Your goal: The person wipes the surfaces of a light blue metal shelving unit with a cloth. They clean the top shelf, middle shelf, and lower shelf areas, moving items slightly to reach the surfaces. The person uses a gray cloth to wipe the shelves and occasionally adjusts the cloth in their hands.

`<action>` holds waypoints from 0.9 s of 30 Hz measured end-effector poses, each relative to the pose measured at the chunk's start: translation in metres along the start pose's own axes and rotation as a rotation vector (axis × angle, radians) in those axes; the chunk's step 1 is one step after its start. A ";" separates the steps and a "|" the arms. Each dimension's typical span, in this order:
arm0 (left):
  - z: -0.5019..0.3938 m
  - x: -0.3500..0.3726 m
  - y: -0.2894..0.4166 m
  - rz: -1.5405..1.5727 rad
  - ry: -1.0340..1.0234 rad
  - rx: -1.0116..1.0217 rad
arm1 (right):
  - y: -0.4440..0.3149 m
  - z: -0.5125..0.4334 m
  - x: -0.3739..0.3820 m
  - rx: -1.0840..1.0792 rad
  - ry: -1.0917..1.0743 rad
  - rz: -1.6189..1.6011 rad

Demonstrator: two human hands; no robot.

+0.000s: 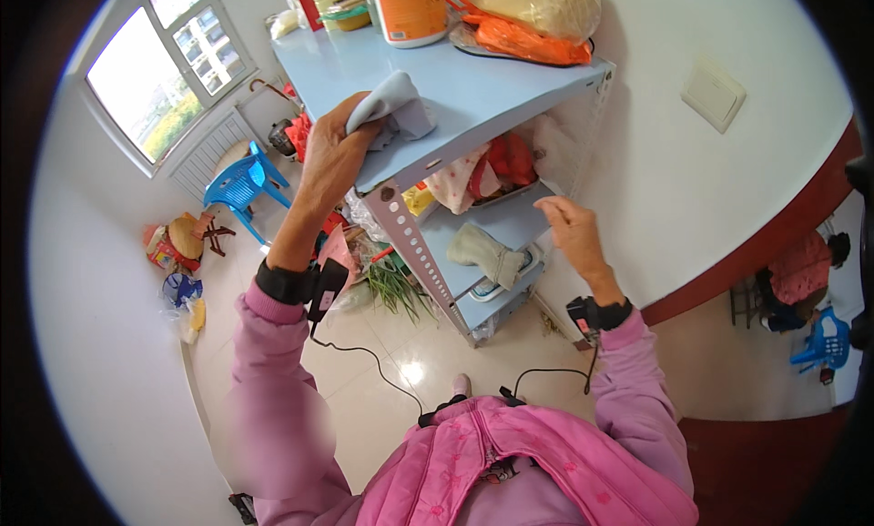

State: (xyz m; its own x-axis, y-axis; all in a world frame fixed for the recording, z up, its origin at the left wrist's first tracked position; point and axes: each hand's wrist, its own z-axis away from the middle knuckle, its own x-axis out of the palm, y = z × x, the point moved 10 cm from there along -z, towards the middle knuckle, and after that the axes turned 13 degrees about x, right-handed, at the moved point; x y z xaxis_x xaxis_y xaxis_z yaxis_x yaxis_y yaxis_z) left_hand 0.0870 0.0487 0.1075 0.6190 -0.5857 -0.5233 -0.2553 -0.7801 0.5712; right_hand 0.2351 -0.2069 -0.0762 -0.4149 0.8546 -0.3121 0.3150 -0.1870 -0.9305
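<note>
My left hand (338, 133) grips a folded grey-blue cloth (396, 110), which rests on the blue top board (478, 82) of a metal shelving unit, near its front left corner. My right hand (572, 231) hangs in front of the unit's right side with its fingers curled in. Nothing shows in it. On the shelf below and to its left lies a greenish-grey cloth or glove (486, 253), partly over a white and blue packet (488, 290). Higher up, a shelf holds a red and white bundle of fabric or bags (478, 174).
An orange and white tub (410, 11) and an orange plastic bag (526, 40) stand at the back of the top board. Green onions (399, 290) lie by the perforated upright (423, 260). A blue plastic chair (246, 181) is at left; another person (799, 270) is at far right.
</note>
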 end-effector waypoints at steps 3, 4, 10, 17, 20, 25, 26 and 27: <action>-0.003 -0.027 0.006 0.225 0.135 -0.108 | -0.062 0.019 -0.034 -0.127 0.079 0.011; 0.000 -0.039 0.015 0.394 0.197 -0.085 | -0.077 0.024 -0.041 -0.132 0.084 0.006; 0.064 -0.059 0.078 0.839 0.222 0.039 | -0.130 0.050 -0.054 -0.065 0.038 -0.070; 0.161 0.084 0.049 1.039 -0.063 -0.686 | -0.133 0.079 0.018 -0.076 -0.511 -0.415; 0.177 0.113 0.048 1.132 -0.104 -0.722 | -0.099 0.089 0.036 0.086 -0.609 -0.381; 0.173 0.134 0.057 1.187 -0.119 -0.569 | -0.044 0.103 0.037 0.354 -0.637 -0.301; 0.172 0.137 0.057 1.150 -0.116 -0.553 | -0.043 0.106 0.033 0.324 -0.655 -0.304; 0.174 0.145 0.056 1.154 -0.140 -0.574 | -0.036 0.112 0.028 0.350 -0.661 -0.274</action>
State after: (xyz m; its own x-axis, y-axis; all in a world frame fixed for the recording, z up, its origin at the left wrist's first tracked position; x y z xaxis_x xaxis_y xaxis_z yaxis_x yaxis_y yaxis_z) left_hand 0.0329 -0.1183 -0.0460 0.1649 -0.8976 0.4087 -0.2115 0.3726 0.9036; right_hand 0.1169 -0.2308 -0.0731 -0.8936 0.4486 -0.0106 -0.1124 -0.2467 -0.9626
